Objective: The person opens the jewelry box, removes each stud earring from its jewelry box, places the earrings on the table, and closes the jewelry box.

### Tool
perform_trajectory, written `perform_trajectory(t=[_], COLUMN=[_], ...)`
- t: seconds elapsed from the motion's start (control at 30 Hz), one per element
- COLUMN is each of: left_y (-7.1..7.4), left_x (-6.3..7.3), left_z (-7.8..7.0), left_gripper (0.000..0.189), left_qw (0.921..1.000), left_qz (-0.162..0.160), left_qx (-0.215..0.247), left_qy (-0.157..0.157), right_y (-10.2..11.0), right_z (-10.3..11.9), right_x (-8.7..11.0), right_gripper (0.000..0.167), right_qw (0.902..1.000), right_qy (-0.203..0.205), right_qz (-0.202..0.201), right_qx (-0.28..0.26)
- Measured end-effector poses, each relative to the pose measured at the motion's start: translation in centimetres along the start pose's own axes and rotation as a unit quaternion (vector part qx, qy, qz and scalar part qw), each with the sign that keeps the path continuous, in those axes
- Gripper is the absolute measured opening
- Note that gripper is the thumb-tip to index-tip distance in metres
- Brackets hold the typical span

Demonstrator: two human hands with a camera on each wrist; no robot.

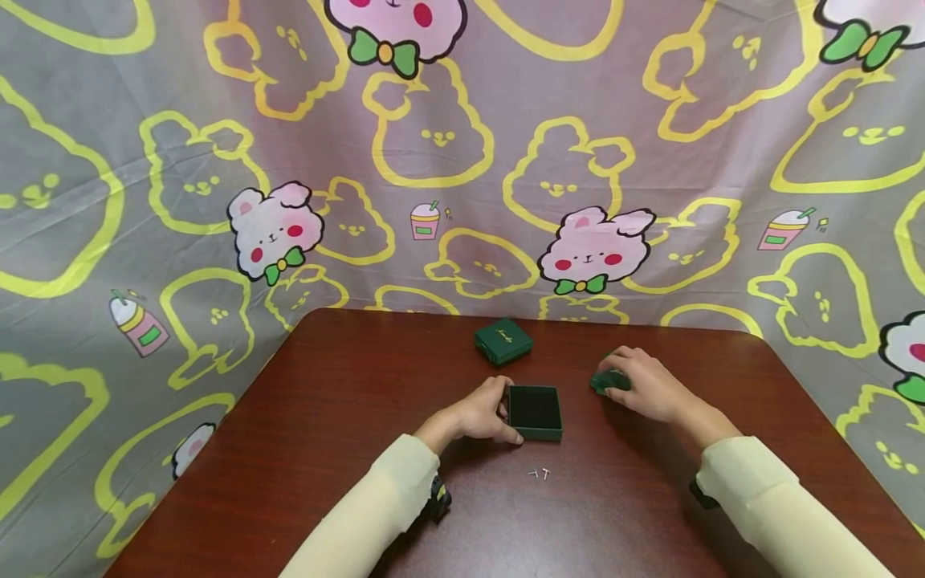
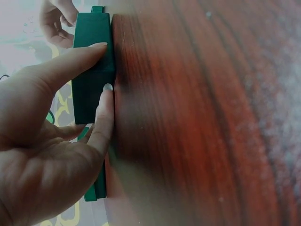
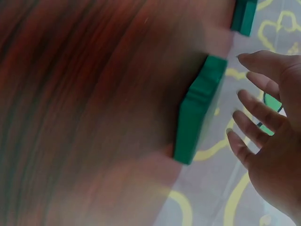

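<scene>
My left hand (image 1: 482, 411) holds a square, dark green jewellery box (image 1: 535, 434) at its left side, with its dark inside facing up. In the left wrist view the thumb presses one wall of the box (image 2: 91, 87) and another fingertip touches near its lower edge. To the right, my right hand (image 1: 646, 385) hovers by a small green piece (image 1: 610, 382), partly hidden under the fingers in the head view. In the right wrist view the fingers are spread and apart from this green piece (image 3: 193, 117). Its exact kind is unclear.
A green square lid or box (image 1: 503, 340) with gold lettering lies farther back on the brown wooden table (image 1: 376, 385). Two tiny silver T-shaped pieces (image 1: 545, 474) lie in front of the open box. A patterned cloth (image 1: 477, 201) hangs behind the table.
</scene>
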State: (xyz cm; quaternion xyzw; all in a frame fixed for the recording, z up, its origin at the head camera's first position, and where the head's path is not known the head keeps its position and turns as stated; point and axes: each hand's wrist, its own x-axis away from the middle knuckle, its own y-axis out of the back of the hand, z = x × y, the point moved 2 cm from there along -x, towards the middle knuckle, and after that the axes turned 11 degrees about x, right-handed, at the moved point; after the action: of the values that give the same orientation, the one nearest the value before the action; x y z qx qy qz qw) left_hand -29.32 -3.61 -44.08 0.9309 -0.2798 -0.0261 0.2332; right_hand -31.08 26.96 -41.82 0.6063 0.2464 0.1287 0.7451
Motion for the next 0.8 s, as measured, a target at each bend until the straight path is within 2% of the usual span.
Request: perform_trajectory(t=[0.2, 0.6, 0.8], left_y=[-0.1, -0.1, -0.1], left_x=[0.0, 0.0, -0.1], left_z=[0.0, 0.0, 0.0], left_gripper=[0.080, 0.081, 0.082], left_qw=[1.0000, 1.0000, 1.0000], left_qz=[0.002, -0.001, -0.002], left_qx=[-0.004, -0.003, -0.004], left_qy=[0.005, 0.004, 0.007], right_y=[-0.3, -0.6, -0.8], right_z=[-1.5, -2.3, -2.6], right_x=[0.3, 0.6, 0.4], right_gripper=[0.040, 0.047, 0.056], right_qw=[0.9994, 0.9989, 0.9972], right_qy=[-0.033, -0.040, -0.059], right_qz=[0.005, 0.018, 0.040], right_qx=[0.013, 0.018, 0.021])
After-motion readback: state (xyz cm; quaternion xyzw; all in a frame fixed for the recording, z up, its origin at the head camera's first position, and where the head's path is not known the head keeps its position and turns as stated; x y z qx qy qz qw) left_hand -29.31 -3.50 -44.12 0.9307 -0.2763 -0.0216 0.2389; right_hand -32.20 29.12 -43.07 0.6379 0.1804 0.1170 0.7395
